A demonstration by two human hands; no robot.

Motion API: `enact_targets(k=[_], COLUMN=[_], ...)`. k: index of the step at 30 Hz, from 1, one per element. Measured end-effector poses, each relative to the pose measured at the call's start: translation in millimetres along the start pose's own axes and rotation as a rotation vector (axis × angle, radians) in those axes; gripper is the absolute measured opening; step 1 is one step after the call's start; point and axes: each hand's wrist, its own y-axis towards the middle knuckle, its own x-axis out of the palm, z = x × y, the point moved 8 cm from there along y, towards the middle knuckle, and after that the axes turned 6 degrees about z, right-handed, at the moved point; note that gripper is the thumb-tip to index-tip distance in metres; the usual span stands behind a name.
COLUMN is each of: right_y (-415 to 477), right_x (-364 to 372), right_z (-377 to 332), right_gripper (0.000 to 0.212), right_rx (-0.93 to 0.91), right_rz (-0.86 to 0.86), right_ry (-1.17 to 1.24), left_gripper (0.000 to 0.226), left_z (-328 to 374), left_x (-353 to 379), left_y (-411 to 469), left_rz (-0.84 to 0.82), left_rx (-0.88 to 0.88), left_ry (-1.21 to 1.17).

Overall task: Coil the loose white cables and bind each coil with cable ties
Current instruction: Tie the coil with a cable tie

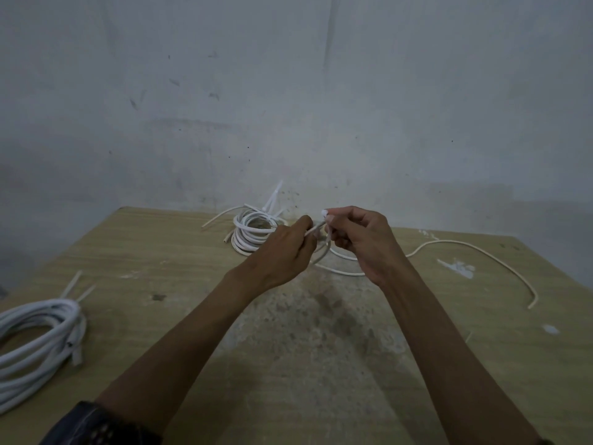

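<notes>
Head view: both hands are raised over the back part of the table [160, 252]. The left hand [285, 252] has its grip closed round the loose white cable [465, 248], and the right hand [362, 242] pinches the same cable close to its end, so both grips are grasping it. To do this step well, I think the left hand should keep the first loop fixed while the right hand feeds the cable in even turns, without twisting, so that the coil stays flat for binding.

The held end points up, just above the right fingers. From the hands the cable falls to the table, then its long axis runs to the right in a wide arc, and the free end points toward the person. A bound coil [252, 234] lies behind the hands, with cable ties [272, 200] sticking up, and another coil [38, 332] lies at the near left.
</notes>
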Motion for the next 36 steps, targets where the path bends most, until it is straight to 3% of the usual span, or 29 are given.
enact_targets(k=[7, 11, 16, 21, 27, 30, 36], right_y=[-2.7, -15.1, -34.0, -42.9, -49.0, -49.5, -43.7], right_x=[4.2, 32.6, 72.3, 98.8, 101.5, 101.8, 99.6], right_z=[-4.6, 9.8, 36.2, 38.9, 36.4, 35.9, 51.3], right_gripper=[0.012, 0.015, 0.008, 0.011, 0.019, 0.021, 0.016], right_rx=[-0.126, -0.098, 0.017, -0.119, -0.202, -0.218, -0.111], right_rz=[0.056, -0.062, -0.175, -0.111, -0.079, -0.088, -0.079], right_ry=[-0.118, -0.23, -0.121, -0.113, -0.021, -0.019, -0.038], left_gripper=[0.015, 0.019, 0.011, 0.002, 0.003, 0.016, 0.023], left_z=[7.9, -4.7, -22.0, -25.9, -41.7, -39.6, -40.7], left_x=[-8.2, -14.1, -35.9, -68.2, -69.8, -67.0, -63.0], left_y=[-8.1, -43.0, -89.8, -104.9, -102.6, -100.3, -100.2], left_rz=[0.066, 0.089, 0.156, 0.26, 0.217, 0.185, 0.139], left_rx=[0.042, 0.007, -0.055, -0.08, -0.121, -0.101, -0.116], left_ry=[0.025, 0.054, 0.166, 0.206, 0.189, 0.192, 0.215])
